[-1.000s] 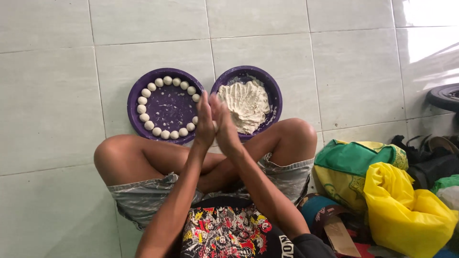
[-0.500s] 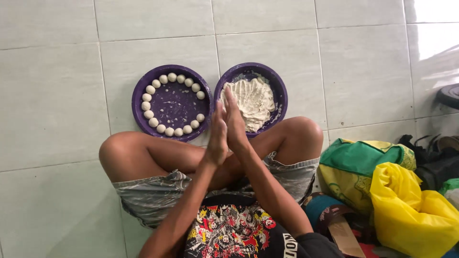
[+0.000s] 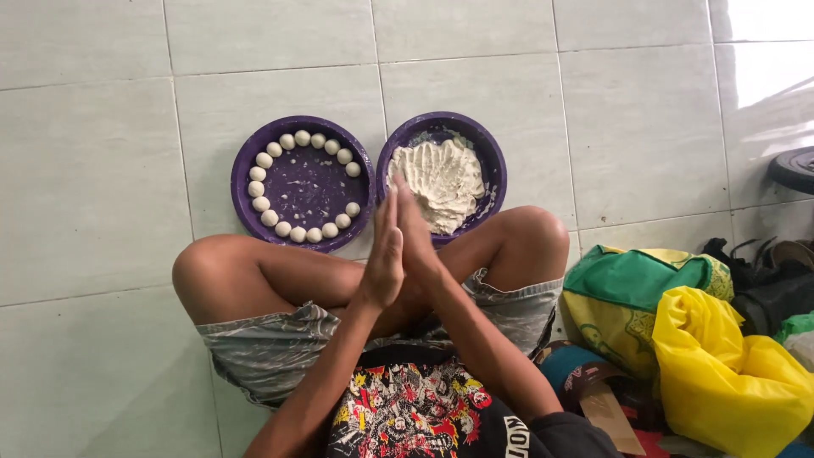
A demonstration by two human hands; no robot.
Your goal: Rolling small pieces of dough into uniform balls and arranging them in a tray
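Your left hand (image 3: 383,259) and right hand (image 3: 417,237) are pressed flat together, palm to palm, fingers pointing away from you toward the two plates on the pale tiled floor (image 3: 102,187). Each grip is closed against the other rather than around anything you can see; whether a bit of dough sits between the palms cannot be told, since the hands hide that space.

The round purple plastic plate holding the mound of white dough (image 3: 442,178) lies straight ahead of your fingertips and a touch to the right, so near that the tips overlap its near rim in the head view. Your right hand is the nearer one to it. The dough mass itself (image 3: 441,180) is spread irregularly, its longer run going from the far edge of the plate down toward you.

The second round purple plastic plate (image 3: 303,182), touching or just beside the first, lies ahead and to the left, nearer your left hand. A ring of small white dough balls (image 3: 267,216) follows its rim, with a gap on the right side and a bare centre.

Your crossed legs (image 3: 254,276) frame both hands from below.
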